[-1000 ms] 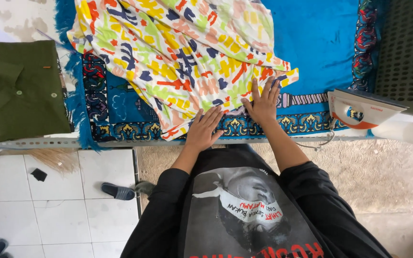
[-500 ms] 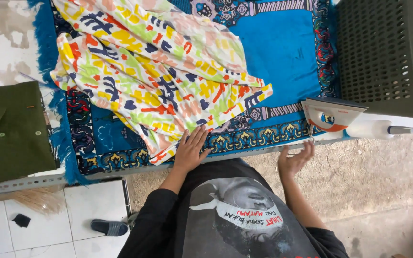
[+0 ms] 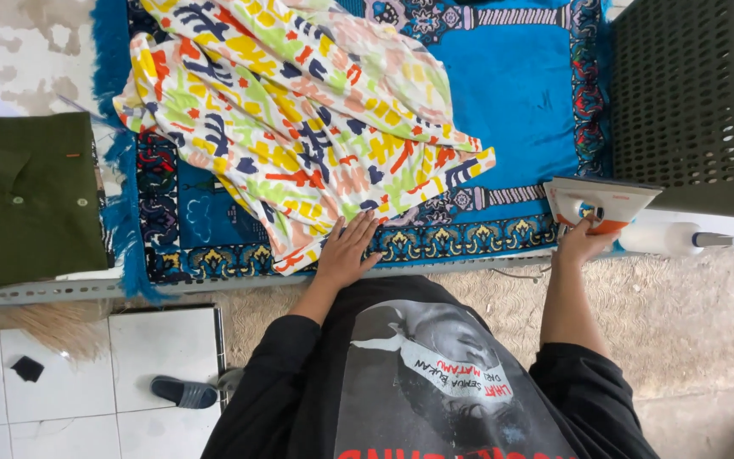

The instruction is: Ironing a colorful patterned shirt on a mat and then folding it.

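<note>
A blue patterned mat (image 3: 520, 93) covers the table, with a colourful printed garment (image 3: 299, 119) spread on it; the left hand (image 3: 348, 251) lies flat and open on its hem, the right hand (image 3: 584, 240) grips a white iron (image 3: 601, 202) at the mat's right edge

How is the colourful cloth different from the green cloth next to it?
The colourful cloth has many bright patches in yellow, red, green and navy; the green cloth is one plain olive colour. The colourful cloth lies rumpled on the blue mat under the left hand; the green cloth lies flat beside the mat, untouched. The right hand is on the iron. Both are garments spread out.
</note>
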